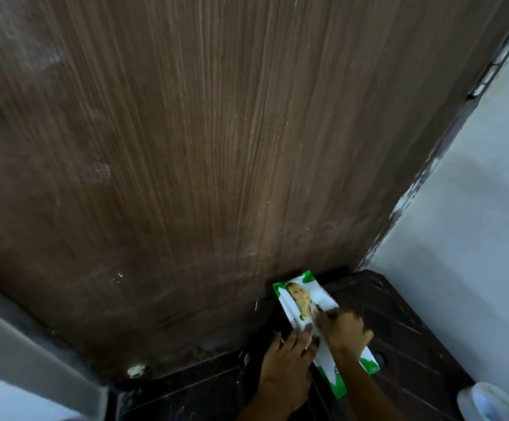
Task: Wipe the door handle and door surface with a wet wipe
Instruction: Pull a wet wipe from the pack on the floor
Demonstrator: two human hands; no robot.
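A brown wood-grain door (186, 147) fills most of the view; its handle is out of sight. A green and white wet wipe pack (303, 299) lies on a dark stool top (405, 329) at the door's foot. My left hand (289, 360) rests flat against the pack's near left edge, fingers apart. My right hand (344, 329) lies on top of the pack's middle, fingertips pinched at its opening. No loose wipe shows.
A pale wall (475, 208) with a chipped door frame edge stands on the right. A white round object (490, 402) sits at the bottom right corner. Dark floor tiles (186, 396) lie below the door, and a grey frame (19, 344) runs along the left.
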